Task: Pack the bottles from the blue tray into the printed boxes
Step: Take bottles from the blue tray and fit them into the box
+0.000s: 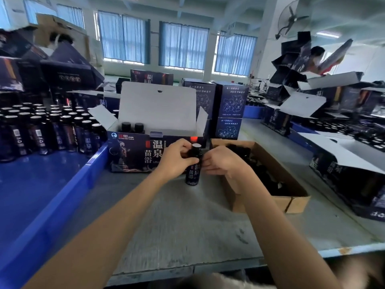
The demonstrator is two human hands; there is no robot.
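Tray (62,195), blue, well left of the fingers, crowded at its far end with capped bottles (41,132). Just behind the left fingers, box (133,153) with flaps up and two bottles (133,127) in its left end. Left hand (177,157) curled tight round the neck of a bottle (193,170), upright, base at the table (187,222), before the box. Right hand (220,161) opposite, fingertips bent, pinching the same bottle's side. Just right of those fingers, carton (295,202) of dark items, too blurred to tell.
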